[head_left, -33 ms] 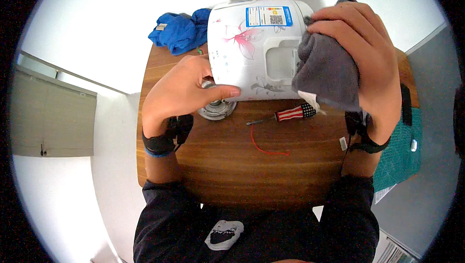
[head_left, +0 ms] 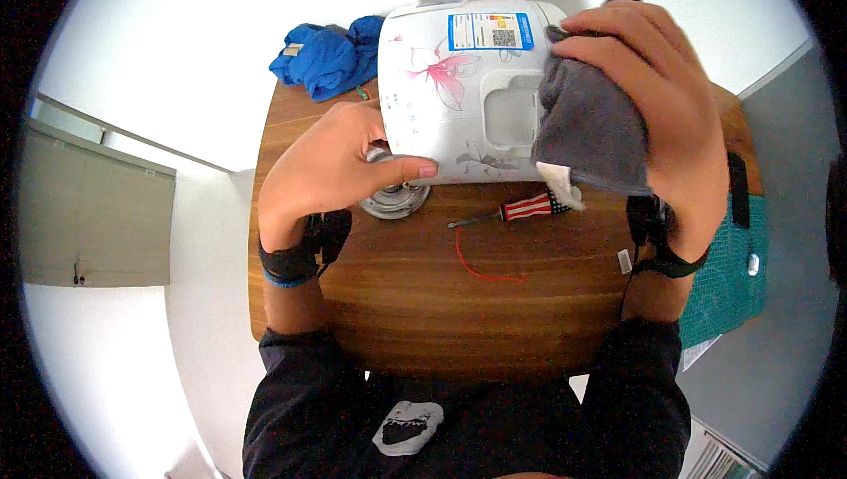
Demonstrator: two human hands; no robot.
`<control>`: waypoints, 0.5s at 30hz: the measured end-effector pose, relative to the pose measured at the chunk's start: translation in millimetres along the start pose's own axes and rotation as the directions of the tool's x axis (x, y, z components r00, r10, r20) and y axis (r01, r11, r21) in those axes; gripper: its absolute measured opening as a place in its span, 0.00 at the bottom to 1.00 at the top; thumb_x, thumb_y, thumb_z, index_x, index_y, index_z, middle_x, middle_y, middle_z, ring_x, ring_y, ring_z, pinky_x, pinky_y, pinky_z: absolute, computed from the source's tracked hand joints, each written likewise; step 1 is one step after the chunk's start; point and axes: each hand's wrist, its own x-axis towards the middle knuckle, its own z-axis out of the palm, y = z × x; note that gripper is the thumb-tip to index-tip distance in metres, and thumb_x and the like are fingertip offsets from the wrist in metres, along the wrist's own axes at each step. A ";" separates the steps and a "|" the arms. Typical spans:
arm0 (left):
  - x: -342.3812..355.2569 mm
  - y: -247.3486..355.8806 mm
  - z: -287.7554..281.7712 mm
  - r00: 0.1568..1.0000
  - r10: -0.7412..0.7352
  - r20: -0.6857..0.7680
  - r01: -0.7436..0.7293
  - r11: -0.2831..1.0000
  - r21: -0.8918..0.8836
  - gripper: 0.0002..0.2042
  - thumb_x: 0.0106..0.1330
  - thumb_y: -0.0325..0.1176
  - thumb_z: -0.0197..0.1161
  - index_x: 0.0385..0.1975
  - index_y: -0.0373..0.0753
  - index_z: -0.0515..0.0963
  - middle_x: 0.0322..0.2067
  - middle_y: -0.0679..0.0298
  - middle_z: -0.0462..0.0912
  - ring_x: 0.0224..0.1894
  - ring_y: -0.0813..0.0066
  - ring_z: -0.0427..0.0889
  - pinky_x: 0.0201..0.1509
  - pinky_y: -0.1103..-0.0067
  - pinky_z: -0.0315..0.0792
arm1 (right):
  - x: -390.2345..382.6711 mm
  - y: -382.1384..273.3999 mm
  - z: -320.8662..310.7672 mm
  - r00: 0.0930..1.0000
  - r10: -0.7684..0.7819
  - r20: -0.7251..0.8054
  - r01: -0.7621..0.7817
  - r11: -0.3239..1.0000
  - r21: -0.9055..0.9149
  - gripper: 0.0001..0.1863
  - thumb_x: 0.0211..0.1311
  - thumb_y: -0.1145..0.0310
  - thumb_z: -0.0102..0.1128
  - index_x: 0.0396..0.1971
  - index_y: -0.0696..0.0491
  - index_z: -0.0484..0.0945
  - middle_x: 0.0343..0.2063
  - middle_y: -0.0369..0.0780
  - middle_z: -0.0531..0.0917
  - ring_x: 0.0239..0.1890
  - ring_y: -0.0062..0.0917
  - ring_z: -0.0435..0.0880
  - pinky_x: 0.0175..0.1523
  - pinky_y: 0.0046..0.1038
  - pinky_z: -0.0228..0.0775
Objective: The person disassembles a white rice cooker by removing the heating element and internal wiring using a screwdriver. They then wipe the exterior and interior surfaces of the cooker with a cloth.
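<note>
A white rice cooker body [head_left: 441, 130] with pink and grey flowers and a blue-edged label lies on its side at the far part of the table. My left hand [head_left: 331, 157] grips its left end, the thumb pressed along the near side and the other fingers hidden behind. Bunched against the right end is a dark grey cloth [head_left: 591, 126], with my right hand [head_left: 662, 95] closed over it. A white tag [head_left: 554, 181] hangs from the cloth. Below my left thumb sits a round grey metal part [head_left: 394, 203], partly covered by the hand and cooker.
A screwdriver [head_left: 529, 207] with a striped, starred handle lies before the cooker, beside a red wire [head_left: 472, 265]. Blue cloth [head_left: 326, 60] is heaped at the far left. On the right are a green cutting mat [head_left: 728, 280] and a small white piece [head_left: 625, 261].
My right hand and the grey cloth have shifted slightly left along the cooker's right end. My left hand stays in place.
</note>
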 end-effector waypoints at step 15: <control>3.7 17.7 3.3 0.973 -0.230 0.010 0.230 0.972 -0.053 0.13 0.72 0.34 0.77 0.52 0.36 0.90 0.47 0.61 0.95 0.48 0.75 0.89 0.56 0.72 0.81 | 1.3 -0.5 14.6 0.988 -0.143 0.064 0.123 0.961 0.249 0.14 0.53 0.62 0.74 0.38 0.51 0.86 0.43 0.36 0.90 0.55 0.37 0.87 0.61 0.39 0.75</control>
